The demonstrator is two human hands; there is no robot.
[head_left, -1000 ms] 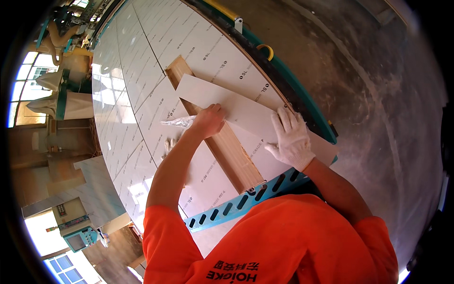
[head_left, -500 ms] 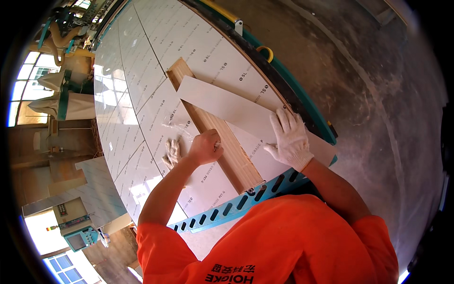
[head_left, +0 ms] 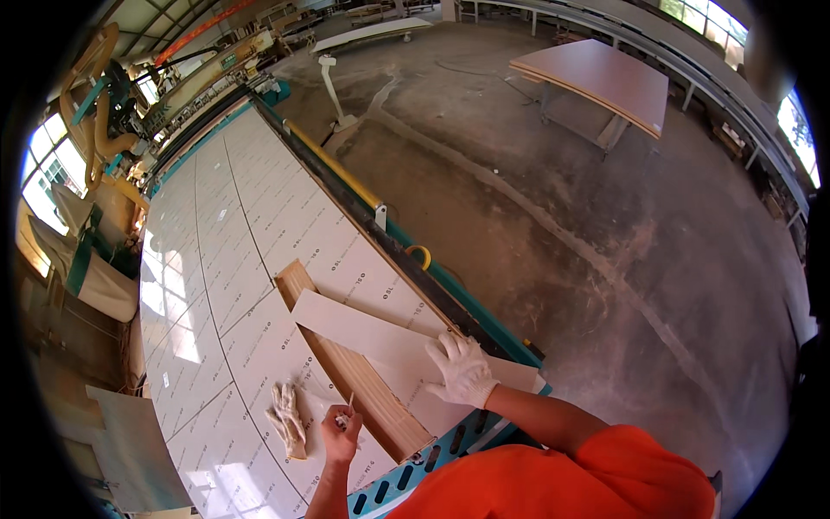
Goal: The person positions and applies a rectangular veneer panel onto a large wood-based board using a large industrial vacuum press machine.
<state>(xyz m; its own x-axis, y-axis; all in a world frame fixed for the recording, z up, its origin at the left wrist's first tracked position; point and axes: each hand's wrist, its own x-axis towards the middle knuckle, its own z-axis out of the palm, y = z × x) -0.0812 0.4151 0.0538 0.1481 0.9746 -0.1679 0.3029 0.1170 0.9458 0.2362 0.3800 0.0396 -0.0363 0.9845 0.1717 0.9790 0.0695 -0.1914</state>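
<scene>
My bare left hand (head_left: 341, 432) is closed around something small, whitish and crumpled, and a thin pale piece pokes out above the fingers. I cannot make out what it is. Beside it on the printed white sheet (head_left: 251, 320) lies a loose white work glove (head_left: 287, 421). My right hand (head_left: 463, 370), in a matching white glove, rests with fingers spread on a plain white panel (head_left: 380, 337). That panel lies slantwise across a long bare-wood strip (head_left: 367, 394), hiding part of it. The strip runs from the table's near edge away from me.
A teal slotted rail (head_left: 406, 476) borders the table's near end. A yellow bar (head_left: 333, 164) and a yellow ring (head_left: 418, 256) sit along the right side. Farther right stands a low table with a brownish board (head_left: 596, 82). Hoses and machinery (head_left: 104, 130) are at the far left.
The view has tilted up, showing more of the workshop. My left hand has moved from the wood strip's edge nearer to me and turned. My right hand stays on the white panel.
</scene>
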